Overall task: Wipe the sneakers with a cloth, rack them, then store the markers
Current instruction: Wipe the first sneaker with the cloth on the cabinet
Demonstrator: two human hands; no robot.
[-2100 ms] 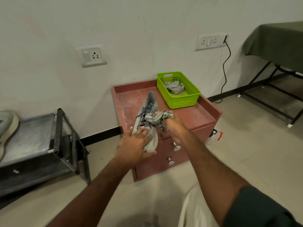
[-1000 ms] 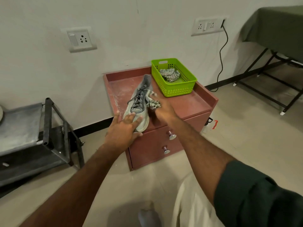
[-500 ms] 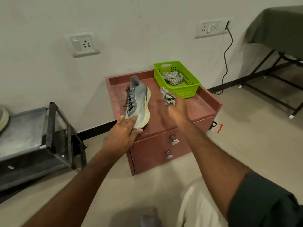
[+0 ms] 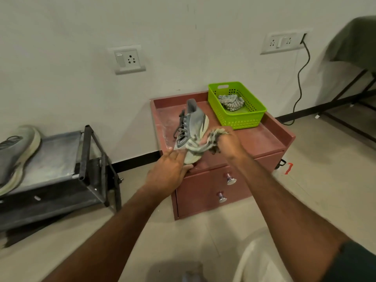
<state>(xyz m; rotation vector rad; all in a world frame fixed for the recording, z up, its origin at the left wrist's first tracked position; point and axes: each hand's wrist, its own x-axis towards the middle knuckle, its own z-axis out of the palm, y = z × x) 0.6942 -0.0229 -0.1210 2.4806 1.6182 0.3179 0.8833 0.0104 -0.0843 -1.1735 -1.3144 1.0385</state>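
Wiping sneaker point(image 4: 193, 127) with cloth point(image 4: 205, 144), no readable writing

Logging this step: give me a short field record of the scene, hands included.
left hand: grips toe of the sneaker
right hand: grips the cloth against the sneaker's side
sneaker pose: tipped on its side on the red cabinet
green basket: on cabinet, holds another cloth
rack: left, one sneaker on it
markers: not visible
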